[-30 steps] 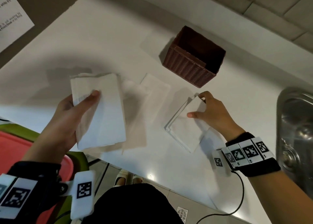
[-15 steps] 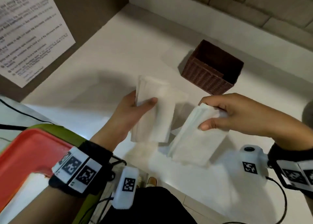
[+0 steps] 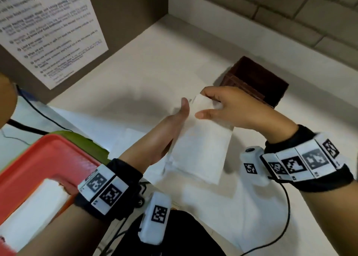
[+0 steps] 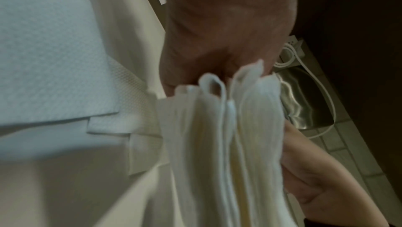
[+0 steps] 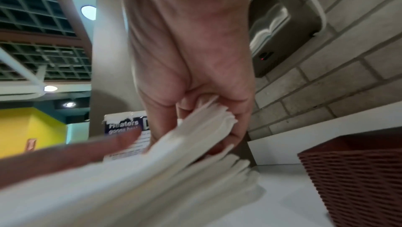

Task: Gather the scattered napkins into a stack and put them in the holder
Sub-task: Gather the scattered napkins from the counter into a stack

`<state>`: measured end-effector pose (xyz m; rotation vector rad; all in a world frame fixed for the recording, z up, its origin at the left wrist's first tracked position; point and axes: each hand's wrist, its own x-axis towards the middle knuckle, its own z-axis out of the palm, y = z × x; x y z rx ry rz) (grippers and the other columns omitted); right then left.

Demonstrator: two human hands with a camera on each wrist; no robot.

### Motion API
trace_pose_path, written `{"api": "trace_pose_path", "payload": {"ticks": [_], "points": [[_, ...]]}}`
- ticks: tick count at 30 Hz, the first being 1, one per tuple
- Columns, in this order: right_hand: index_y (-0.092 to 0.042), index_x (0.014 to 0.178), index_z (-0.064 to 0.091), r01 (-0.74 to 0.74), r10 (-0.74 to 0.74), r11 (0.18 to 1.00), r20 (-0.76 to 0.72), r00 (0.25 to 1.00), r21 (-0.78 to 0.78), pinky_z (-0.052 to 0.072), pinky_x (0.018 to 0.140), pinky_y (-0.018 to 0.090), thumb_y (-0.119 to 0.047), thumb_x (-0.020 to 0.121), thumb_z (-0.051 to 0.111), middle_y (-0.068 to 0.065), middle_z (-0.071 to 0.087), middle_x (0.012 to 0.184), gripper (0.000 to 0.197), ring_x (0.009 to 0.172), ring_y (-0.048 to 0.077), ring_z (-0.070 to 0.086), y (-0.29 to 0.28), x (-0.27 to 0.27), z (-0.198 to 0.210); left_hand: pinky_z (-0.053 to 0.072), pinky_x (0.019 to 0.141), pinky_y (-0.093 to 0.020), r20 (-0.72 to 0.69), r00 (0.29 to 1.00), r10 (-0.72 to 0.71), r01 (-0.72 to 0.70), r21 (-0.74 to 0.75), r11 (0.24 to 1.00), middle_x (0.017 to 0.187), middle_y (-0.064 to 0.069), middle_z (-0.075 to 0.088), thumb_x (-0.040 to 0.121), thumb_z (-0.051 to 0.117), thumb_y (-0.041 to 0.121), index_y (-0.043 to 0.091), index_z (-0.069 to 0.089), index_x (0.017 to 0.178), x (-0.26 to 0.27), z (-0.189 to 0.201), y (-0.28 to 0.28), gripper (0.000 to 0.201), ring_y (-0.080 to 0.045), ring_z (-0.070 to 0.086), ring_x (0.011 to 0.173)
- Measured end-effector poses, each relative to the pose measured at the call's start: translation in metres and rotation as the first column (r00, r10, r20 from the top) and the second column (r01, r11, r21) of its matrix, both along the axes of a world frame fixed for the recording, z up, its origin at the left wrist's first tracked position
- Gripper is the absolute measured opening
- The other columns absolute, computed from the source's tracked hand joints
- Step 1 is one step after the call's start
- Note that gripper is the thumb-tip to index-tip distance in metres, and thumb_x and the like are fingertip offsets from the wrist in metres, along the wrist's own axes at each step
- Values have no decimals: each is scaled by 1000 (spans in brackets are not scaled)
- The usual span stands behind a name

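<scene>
I hold one white napkin stack [image 3: 201, 149] above the white counter with both hands. My left hand [image 3: 180, 116] grips its left side, thumb lying up along the paper. My right hand [image 3: 209, 106] pinches the stack's far end from above. The left wrist view shows the stack's folded edges [image 4: 228, 136] under my left palm [image 4: 217, 24]. The right wrist view shows my right fingers [image 5: 234, 115] curled round the stack's end [image 5: 174, 162]. The brown woven holder [image 3: 257, 79] stands just beyond my right hand, also in the right wrist view [image 5: 359, 170]. More napkins [image 4: 54, 58] lie flat on the counter.
A red tray [image 3: 38, 158] on a green one sits at the lower left, past the counter edge. A brown panel with a printed notice [image 3: 52, 32] borders the counter on the left. A brick wall [image 3: 290, 13] runs behind. A steel sink [image 4: 304, 101] lies to the right.
Each hand lifted its own pile of napkins off the counter. The two piles came together into one stack, held by both hands in front of the holder.
</scene>
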<state>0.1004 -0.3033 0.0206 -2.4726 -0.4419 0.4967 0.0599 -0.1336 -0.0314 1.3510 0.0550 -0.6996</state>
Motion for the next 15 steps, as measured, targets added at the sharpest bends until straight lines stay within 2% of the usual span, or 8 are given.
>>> {"api": "trace_pose_path", "payload": {"ticks": [3,5,6,8,9,11,15], "points": [[-18,108,62,-52,52,999,15,999,5,43,73,15,-31,85,69,-3,67,103,27,92,11,59,11,1,-4,55,67,-16,86,996,16,-26,107,994,92,9,77,93,61,30,25,65,108,-9,-1,1,17,-4,73,85],[-23,119,57,-16,15,999,31,999,32,44,80,20,-38,85,66,-2,63,109,38,94,13,59,12,2,-5,57,70,-20,108,987,123,-138,153,979,96,5,77,91,66,23,20,66,110,-9,-5,17,19,-9,73,88],[-24,124,55,38,-42,997,61,997,60,44,81,21,-40,85,65,-2,61,110,43,93,12,59,9,3,-5,57,72,-22,111,973,202,-219,168,961,99,3,77,90,67,26,17,67,111,-5,-6,30,24,-13,73,93],[-23,126,54,140,-150,987,138,979,79,43,82,20,-41,87,62,0,59,110,44,92,12,58,-1,6,-7,57,79,-27,157,906,392,-421,248,873,99,4,77,83,71,43,18,68,112,4,-5,62,38,-21,73,97],[-21,126,54,170,-175,984,166,970,46,43,83,21,-40,88,60,1,59,110,43,93,13,58,-8,7,-10,57,81,-28,201,864,461,-502,277,820,99,3,76,81,71,47,18,68,114,8,-2,78,44,-21,73,97],[-17,124,57,190,-175,980,197,965,-58,43,83,24,-38,89,59,4,61,109,40,96,17,59,-21,9,-21,57,75,-23,255,796,550,-603,241,760,100,1,74,87,67,42,15,66,119,13,6,103,42,-17,71,93],[-13,121,60,132,-93,961,168,981,-244,41,77,27,-24,92,60,10,62,110,31,96,24,62,-24,3,-50,56,66,-18,285,742,606,-663,187,724,104,4,73,91,65,34,17,64,121,16,21,131,34,-8,72,88]]}}
